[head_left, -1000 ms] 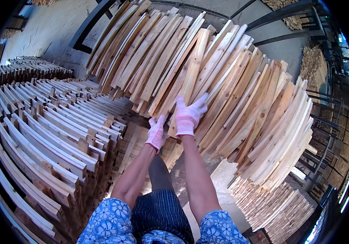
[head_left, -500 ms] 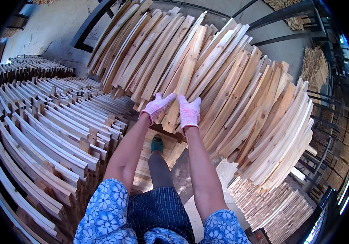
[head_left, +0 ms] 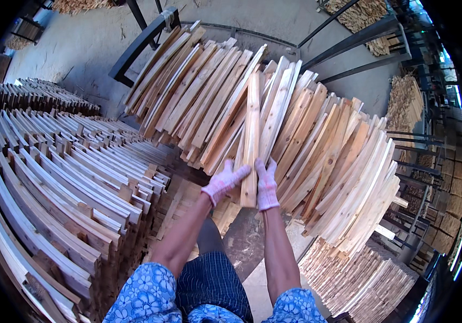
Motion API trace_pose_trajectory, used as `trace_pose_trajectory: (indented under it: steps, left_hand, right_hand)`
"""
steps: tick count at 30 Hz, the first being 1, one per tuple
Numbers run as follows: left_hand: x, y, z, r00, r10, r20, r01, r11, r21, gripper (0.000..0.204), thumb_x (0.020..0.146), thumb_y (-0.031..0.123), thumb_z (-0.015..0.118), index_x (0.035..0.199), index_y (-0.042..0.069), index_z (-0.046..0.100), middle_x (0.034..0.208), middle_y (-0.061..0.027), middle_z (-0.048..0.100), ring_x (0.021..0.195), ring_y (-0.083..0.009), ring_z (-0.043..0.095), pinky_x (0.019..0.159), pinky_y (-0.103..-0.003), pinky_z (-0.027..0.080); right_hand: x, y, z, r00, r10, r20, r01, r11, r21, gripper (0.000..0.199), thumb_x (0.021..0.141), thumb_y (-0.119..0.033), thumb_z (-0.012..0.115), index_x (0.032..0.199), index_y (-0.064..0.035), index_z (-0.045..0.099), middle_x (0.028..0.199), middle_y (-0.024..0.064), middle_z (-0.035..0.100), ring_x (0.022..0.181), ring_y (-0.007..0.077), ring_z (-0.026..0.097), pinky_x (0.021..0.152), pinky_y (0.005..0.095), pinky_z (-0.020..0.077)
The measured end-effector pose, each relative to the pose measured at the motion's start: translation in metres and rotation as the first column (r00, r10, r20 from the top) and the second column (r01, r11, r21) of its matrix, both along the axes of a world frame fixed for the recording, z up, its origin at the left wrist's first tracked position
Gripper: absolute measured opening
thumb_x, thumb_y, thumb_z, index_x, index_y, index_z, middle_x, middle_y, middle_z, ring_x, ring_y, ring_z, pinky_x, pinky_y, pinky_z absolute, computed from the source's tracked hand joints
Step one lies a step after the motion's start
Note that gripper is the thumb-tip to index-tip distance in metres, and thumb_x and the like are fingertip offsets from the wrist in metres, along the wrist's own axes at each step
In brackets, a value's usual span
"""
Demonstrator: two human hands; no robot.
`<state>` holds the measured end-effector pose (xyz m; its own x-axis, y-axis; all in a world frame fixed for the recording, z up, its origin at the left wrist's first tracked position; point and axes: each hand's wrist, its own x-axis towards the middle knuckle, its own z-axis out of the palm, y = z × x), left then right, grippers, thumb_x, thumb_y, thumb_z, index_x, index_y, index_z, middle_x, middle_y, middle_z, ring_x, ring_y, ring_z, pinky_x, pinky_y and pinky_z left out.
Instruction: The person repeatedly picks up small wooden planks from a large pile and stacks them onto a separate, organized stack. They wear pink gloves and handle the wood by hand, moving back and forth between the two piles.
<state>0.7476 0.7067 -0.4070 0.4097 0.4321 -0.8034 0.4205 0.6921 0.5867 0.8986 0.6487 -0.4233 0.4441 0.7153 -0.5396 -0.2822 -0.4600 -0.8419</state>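
A pale wooden board (head_left: 251, 134) lies lengthwise over the pile, its near end sticking out between my two gloved hands. My left hand (head_left: 224, 182), in a pink-white knit glove, grips its left side, the thumb against the board and the other fingers partly hidden. On its right side my right hand (head_left: 266, 185), gloved alike, is closed at the edges of the board and of the slats beside it. Those slats (head_left: 278, 110) lean at a slant just right of the board. Under and around them spreads a wide pile of loose boards (head_left: 193, 89).
Stacked slats with small spacer blocks (head_left: 75, 183) fill the left side. A black metal frame (head_left: 145, 48) rises behind the pile, with dark bars (head_left: 354, 46) at the far right. Another slat stack (head_left: 357, 280) stands low on the right, and bundled wood (head_left: 449, 199) lies beyond.
Both hands have come nearer to my body and slightly right, drawing the board along. Its near end now juts out past the pile. Slats beside it have shifted, and the view has moved a little.
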Motion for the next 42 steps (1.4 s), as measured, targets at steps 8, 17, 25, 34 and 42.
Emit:
trace_pose_trajectory:
  steps: [8,17,25,34,42]
  left_hand:
    - [-0.064,-0.096,0.070,0.999,-0.032,0.006,0.032,0.999,0.002,0.107,0.082,0.063,0.077,0.153,0.001,0.027,0.131,-0.0213,0.063,0.118,-0.0282,0.064,0.103,-0.039,0.051]
    - [-0.047,-0.065,-0.055,0.986,0.157,0.056,-0.152,0.985,-0.080,0.105,0.085,0.048,0.079,0.161,0.003,0.022,0.144,-0.0250,0.052,0.127,-0.0299,0.056,0.107,-0.038,0.045]
    - [-0.088,-0.090,-0.161,0.924,0.381,0.006,-0.374,0.909,-0.187,0.087,0.086,0.060,0.078,0.148,0.011,0.042,0.118,-0.0143,0.062,0.100,-0.0246,0.064,0.090,-0.038,0.055]
    - [-0.096,-0.110,-0.107,0.881,0.417,0.224,-0.356,0.896,-0.266,0.075,0.095,0.057,0.068,0.148,0.009,0.046,0.121,-0.0066,0.064,0.106,-0.0135,0.062,0.090,-0.032,0.055]
    - [-0.116,-0.218,-0.004,0.782,0.605,0.152,-0.443,0.710,-0.548,0.075,0.096,0.062,0.063,0.143,0.005,0.052,0.120,-0.0113,0.068,0.102,-0.0213,0.069,0.093,-0.039,0.058]
  right_hand:
    - [-0.043,-0.125,0.099,0.881,0.055,-0.470,-0.007,0.995,0.104,0.070,0.105,-0.040,0.059,0.155,-0.0049,0.027,0.156,0.0150,0.038,0.142,0.0273,0.042,0.117,0.0418,0.0388]
    - [-0.056,-0.073,-0.111,0.840,-0.240,-0.486,0.199,0.971,-0.136,0.058,0.102,-0.047,0.063,0.142,-0.0064,0.054,0.120,0.0116,0.066,0.104,0.0221,0.067,0.091,0.0376,0.0583]
    - [-0.125,-0.098,-0.138,0.943,-0.166,-0.290,0.106,0.971,-0.214,0.085,0.091,-0.033,0.080,0.154,-0.0052,0.031,0.135,0.0136,0.057,0.118,0.0215,0.059,0.102,0.0343,0.0492]
    - [-0.098,-0.106,-0.079,0.921,0.378,-0.094,-0.386,0.853,-0.352,0.075,0.095,-0.045,0.072,0.146,-0.0037,0.035,0.127,0.0182,0.064,0.112,0.0272,0.065,0.094,0.0379,0.0525]
    - [-0.118,-0.175,0.060,0.954,0.229,-0.194,-0.276,0.922,-0.270,0.085,0.094,-0.028,0.076,0.159,-0.0018,0.029,0.139,0.0131,0.056,0.126,0.0210,0.054,0.108,0.0336,0.0454]
